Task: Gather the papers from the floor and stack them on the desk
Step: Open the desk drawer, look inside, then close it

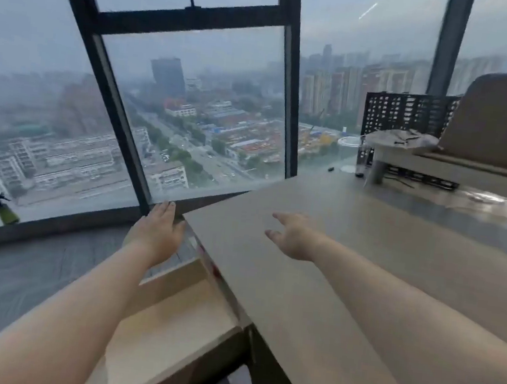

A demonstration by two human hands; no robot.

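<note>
desk [348, 264]: pale grey-beige wood grain | window frame [195, 23]: black | floor [19, 267]: dark grey, streaked | spray bottle [6, 211] at 9 o'clock: olive green, black nozzle | perforated panel [407, 114] at 2 o'clock: black, dotted with regular holes | lower shelf [169, 323]: light tan

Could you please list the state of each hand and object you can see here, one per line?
Left hand: open, empty, past the desk's left edge.
Right hand: open, empty, fingers spread over the desk.
Desk: near part bare, no stacked papers visible.
Spray bottle: upright on the floor by the window.
Window: appears closed.
Perforated panel: upright at the desk's far end.
</note>
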